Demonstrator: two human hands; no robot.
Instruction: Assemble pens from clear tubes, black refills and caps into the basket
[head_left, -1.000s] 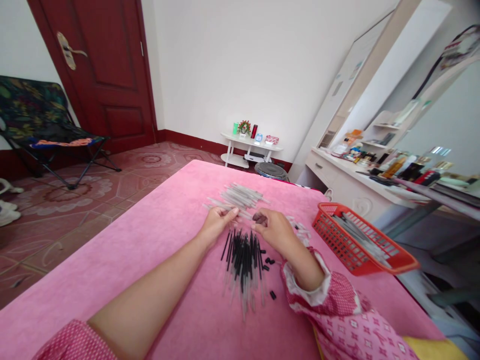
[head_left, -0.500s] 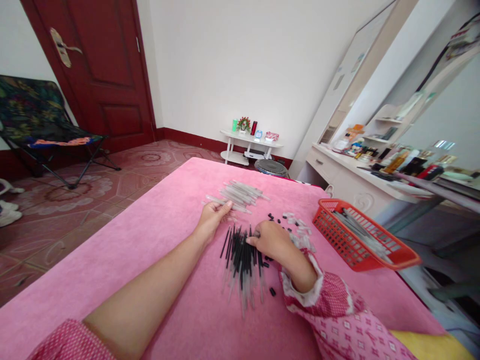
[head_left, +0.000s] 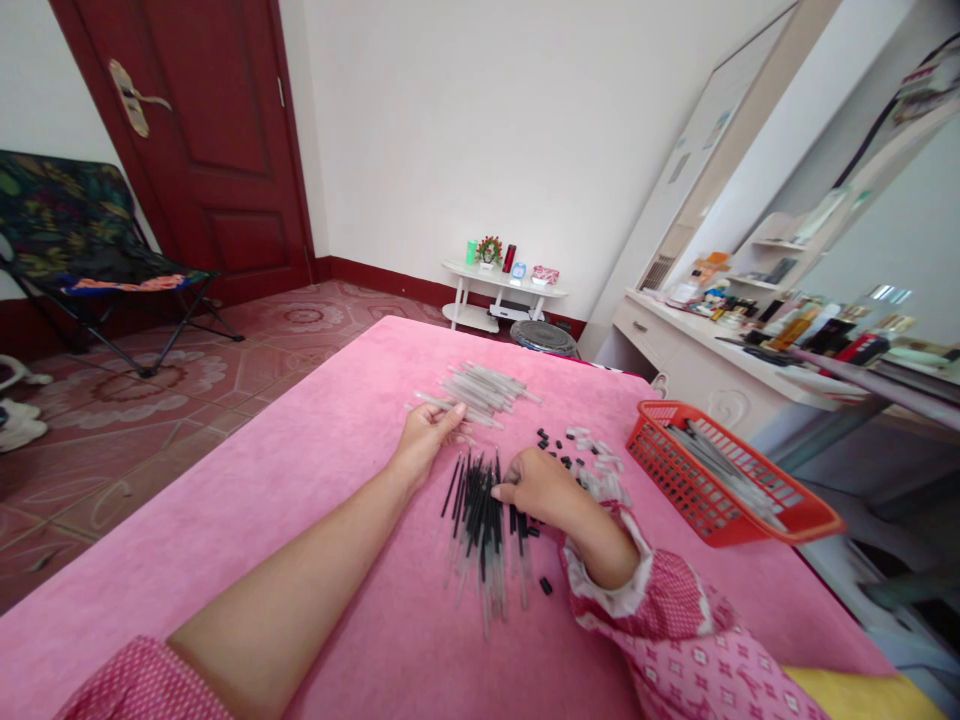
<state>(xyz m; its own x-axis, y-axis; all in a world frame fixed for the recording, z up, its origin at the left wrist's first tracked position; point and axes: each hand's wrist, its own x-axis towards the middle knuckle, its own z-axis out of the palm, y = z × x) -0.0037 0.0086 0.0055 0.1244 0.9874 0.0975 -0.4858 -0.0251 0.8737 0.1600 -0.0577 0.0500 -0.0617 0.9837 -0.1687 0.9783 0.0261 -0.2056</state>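
Note:
A bundle of thin black-filled pen refills (head_left: 480,515) lies on the pink tablecloth (head_left: 315,480) in front of me. My right hand (head_left: 541,485) rests on the far right end of that bundle, fingers curled and pinching at a refill. My left hand (head_left: 429,437) lies further off with its fingers closed around a clear pen barrel, at the near edge of a pile of clear barrels (head_left: 484,389). Small black caps and clear tips (head_left: 581,450) are scattered to the right of my right hand.
A red plastic basket (head_left: 724,485) holding several assembled pens sits at the table's right edge. Beyond it stands a white dresser (head_left: 712,350) crowded with bottles. A folding chair (head_left: 82,250), a red door (head_left: 202,140) and a small white shelf (head_left: 502,295) stand on the tiled floor behind.
My right hand has come down from beside my left hand onto the black refills and slid a little left. My left hand has stayed by the clear barrels.

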